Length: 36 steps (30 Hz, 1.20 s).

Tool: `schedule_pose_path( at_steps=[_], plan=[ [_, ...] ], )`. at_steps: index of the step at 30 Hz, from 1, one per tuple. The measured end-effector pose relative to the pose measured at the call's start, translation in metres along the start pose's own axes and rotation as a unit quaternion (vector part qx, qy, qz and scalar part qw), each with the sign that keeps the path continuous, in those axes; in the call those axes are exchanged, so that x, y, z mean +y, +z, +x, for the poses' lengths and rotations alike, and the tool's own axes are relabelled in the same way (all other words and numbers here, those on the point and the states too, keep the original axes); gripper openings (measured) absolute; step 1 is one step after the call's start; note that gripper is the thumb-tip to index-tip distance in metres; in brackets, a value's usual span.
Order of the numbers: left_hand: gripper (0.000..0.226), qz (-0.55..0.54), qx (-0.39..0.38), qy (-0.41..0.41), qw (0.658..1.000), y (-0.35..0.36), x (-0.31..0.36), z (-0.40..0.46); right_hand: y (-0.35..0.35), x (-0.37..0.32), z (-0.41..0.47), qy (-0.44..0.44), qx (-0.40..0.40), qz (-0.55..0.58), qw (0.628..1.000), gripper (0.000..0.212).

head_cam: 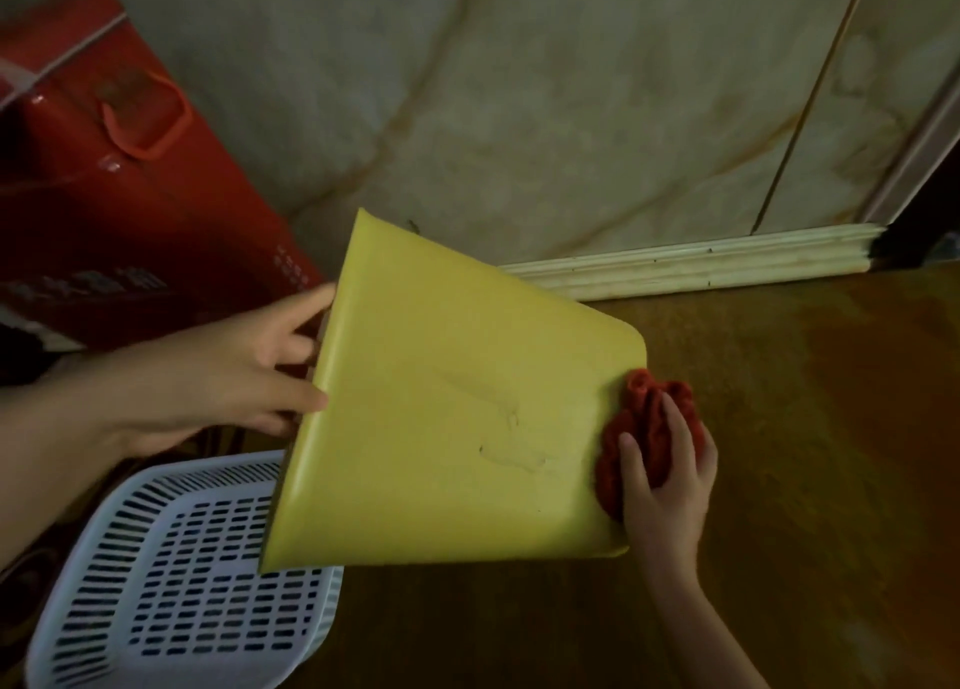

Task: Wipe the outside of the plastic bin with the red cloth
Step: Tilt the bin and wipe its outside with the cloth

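A yellow plastic bin (447, 402) is tipped on its side in the middle of the view, one broad smooth wall facing me. My left hand (228, 371) grips its left edge, fingers curled around the rim side. My right hand (670, 486) presses a bunched red cloth (644, 428) against the bin's right edge, near the rounded corner. Faint scuff marks show on the yellow wall.
A white slotted plastic basket (171, 574) lies on the floor under the bin's lower left corner. A red box with a handle (104, 179) stands at the left against the marbled wall. A pale skirting board (691, 262) runs along the brown floor (805, 428).
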<state>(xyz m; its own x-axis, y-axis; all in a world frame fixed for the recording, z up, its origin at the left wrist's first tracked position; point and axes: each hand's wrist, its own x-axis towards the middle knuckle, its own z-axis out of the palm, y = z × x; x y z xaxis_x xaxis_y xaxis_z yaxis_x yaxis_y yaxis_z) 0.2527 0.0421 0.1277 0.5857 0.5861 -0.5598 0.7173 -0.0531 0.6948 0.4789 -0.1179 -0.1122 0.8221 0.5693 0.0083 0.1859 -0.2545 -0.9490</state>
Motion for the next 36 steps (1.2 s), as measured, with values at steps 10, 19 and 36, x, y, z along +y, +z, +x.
schedule_pose_path(
  at_steps=[10, 19, 36],
  plan=[
    [0.072, -0.066, -0.012, 0.048, 0.997, 0.004, 0.025, 0.031, 0.031, -0.085, -0.043, -0.294, -0.096, -0.026, 0.951, 0.056],
    [0.066, -0.076, -0.018, 0.045, 0.996, 0.005, 0.043, 0.051, 0.049, -0.107, 0.040, -0.266, -0.086, -0.012, 0.960, 0.055],
    [0.068, -0.019, -0.036, 0.053, 0.998, 0.014, 0.043, 0.039, 0.041, -0.128, 0.069, -0.179, -0.088, 0.024, 0.980, 0.047]
  ],
)
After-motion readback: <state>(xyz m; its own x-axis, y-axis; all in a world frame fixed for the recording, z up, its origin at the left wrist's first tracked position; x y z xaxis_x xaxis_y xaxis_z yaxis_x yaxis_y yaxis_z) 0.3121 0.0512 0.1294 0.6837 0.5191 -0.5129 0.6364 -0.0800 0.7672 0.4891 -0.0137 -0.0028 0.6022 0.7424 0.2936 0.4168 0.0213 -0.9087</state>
